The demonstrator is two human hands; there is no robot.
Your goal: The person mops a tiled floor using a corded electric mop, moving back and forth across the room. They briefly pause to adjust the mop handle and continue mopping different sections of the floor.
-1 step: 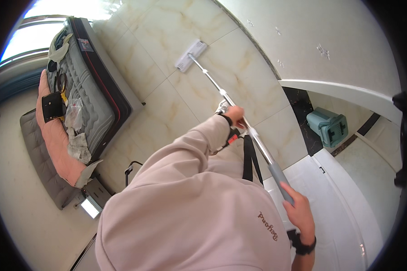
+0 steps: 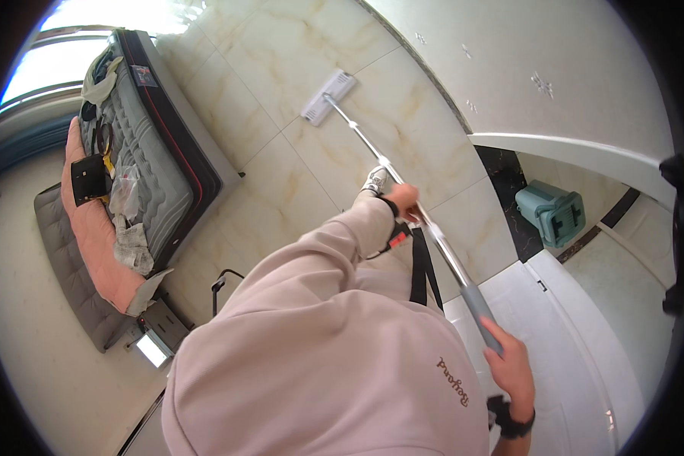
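A flat mop with a pale rectangular head rests on the tiled floor ahead of me. Its silver telescopic pole slants back toward my right side and ends in a grey grip. Partway along the pole, my left hand is wrapped round the metal tube. My right hand closes on the grey grip near its end; a black band circles that wrist. One white shoe shows beside the pole, just beyond my left hand.
On the left stands a bed with a grey mattress, holding a pink quilt, a black bag and clothes. A teal bucket sits at the right past a dark threshold. White panels lie near my right arm.
The mop head has slid slightly to the right and a little nearer to me. Both hands have shifted a little right and down with the pole, keeping their grips.
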